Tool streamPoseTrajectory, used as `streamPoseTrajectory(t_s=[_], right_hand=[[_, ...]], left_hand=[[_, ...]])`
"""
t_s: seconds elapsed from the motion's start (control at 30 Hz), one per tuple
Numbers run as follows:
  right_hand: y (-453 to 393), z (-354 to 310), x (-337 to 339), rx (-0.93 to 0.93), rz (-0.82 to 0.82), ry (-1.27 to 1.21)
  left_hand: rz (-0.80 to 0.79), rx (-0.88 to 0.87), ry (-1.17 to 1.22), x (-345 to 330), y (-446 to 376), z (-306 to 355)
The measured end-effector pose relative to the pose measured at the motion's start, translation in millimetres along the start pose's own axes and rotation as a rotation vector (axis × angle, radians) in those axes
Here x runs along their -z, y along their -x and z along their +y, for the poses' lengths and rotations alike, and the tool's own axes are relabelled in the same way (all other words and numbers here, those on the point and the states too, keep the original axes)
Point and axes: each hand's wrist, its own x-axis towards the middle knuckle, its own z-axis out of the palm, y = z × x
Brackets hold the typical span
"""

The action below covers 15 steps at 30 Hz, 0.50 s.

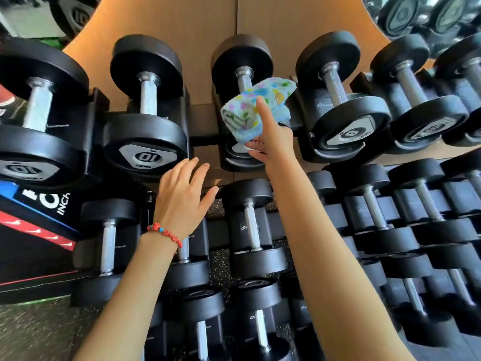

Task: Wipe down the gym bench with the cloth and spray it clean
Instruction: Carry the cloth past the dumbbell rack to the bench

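My right hand (pixel 273 138) grips a folded light-blue cloth (pixel 253 108) with coloured spots, held up over a dumbbell (pixel 242 71) on the top tier of the rack. The cloth covers most of that dumbbell's handle and front head. My left hand (pixel 182 196), wearing a red bead bracelet, hovers open with fingers spread below the top tier, holding nothing. No gym bench and no spray bottle are in view.
A tiered rack of black dumbbells fills the view, with a 10 dumbbell (pixel 145 149) to the left and an 8 dumbbell (pixel 348 131) to the right. A tan wall panel (pixel 197 29) is behind. A black, red and blue printed box (pixel 33 225) stands at left on the speckled floor (pixel 39 329).
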Motion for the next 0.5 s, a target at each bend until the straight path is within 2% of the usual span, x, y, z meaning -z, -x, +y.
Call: streamPoseTrajectory(t_s=[0.23,0.5], right_hand=[[-5.4,0.8,-4.9,0.023,0.075,-0.137],[4.5,22.1,14.2,0.120,0.012,-0.233]], left_hand=[[0.014,-0.028,-0.014,-4.6,-2.2,-6.2],[0.017,-0.046,0.003,-3.0,3.2,-4.8]])
